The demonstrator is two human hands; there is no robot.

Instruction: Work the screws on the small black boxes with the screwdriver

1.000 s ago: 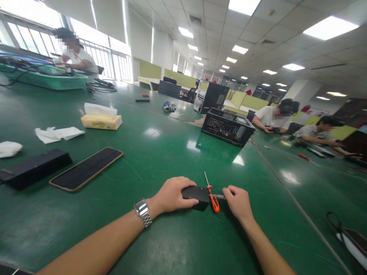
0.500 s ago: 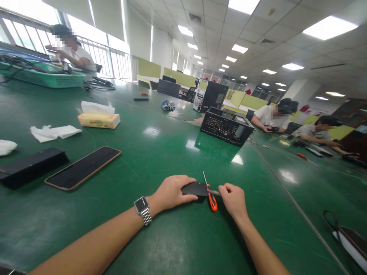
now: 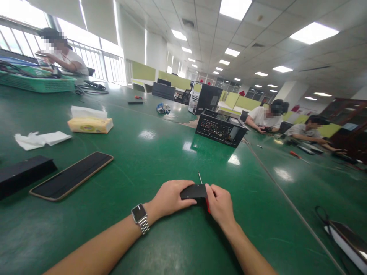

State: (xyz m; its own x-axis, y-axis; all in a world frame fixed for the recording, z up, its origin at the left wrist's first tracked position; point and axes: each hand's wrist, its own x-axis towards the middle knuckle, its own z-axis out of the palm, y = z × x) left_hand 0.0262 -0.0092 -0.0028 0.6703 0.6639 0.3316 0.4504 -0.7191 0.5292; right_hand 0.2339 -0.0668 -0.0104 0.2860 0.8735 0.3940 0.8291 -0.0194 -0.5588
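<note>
My left hand [image 3: 172,196], with a metal-banded watch at the wrist, is closed around the left side of a small black rectangular case [image 3: 194,191]. At the case's right end, my right hand [image 3: 220,202] is closed, thumb and fingers pressed against that end. Whatever thin piece lies inside its fingers is hidden. Beneath the case and right hand rests a screwdriver [image 3: 200,177]; its shaft pokes out beyond the case, and a bit of its red-orange handle shows below.
To the left lie a phone [image 3: 73,175], a long black box [image 3: 27,172], crumpled tissue [image 3: 41,140] and a tissue pack [image 3: 90,125]. Ahead stands an open black computer case [image 3: 220,128]. Another device [image 3: 344,244] with a cable sits at right. Several people work around the table.
My right hand has moved left onto the case's end, and the thin piece that stuck out between hand and case no longer shows. The screwdriver handle is now mostly covered. The view has shifted slightly.
</note>
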